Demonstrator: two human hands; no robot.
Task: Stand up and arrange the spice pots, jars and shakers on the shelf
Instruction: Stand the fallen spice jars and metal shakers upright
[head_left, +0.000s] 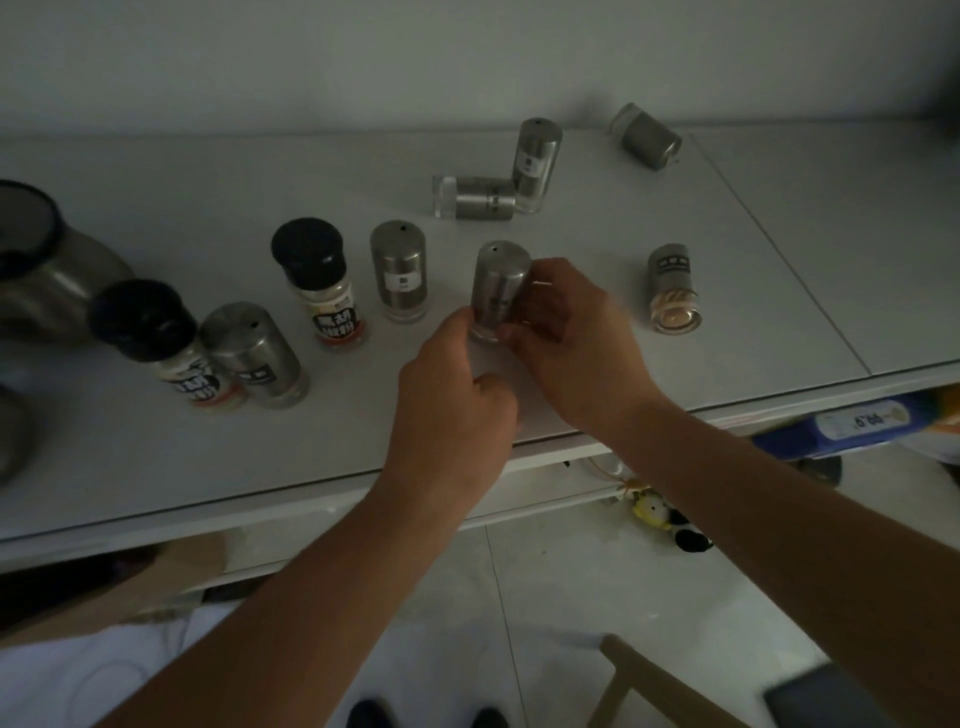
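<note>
An upright steel shaker (500, 278) stands mid-shelf, gripped at its base by my left hand (457, 384) and my right hand (571, 332). To its left stand another steel shaker (399, 270), a black-capped spice jar (319, 280), a third steel shaker (254, 353) and a second black-capped jar (161, 343). Three shakers lie on their sides: one (475, 198) behind, one (647, 136) at the far right, and a toothpick holder (672, 288) to the right. One shaker (536, 165) leans or lies beside the fallen one; I cannot tell which.
The white shelf top (156, 457) has its front edge near me. A large steel pot (36, 260) sits at the far left. Below are a blue package (857, 421), a small toy (665, 519) on the tiled floor, and a wooden chair (649, 686).
</note>
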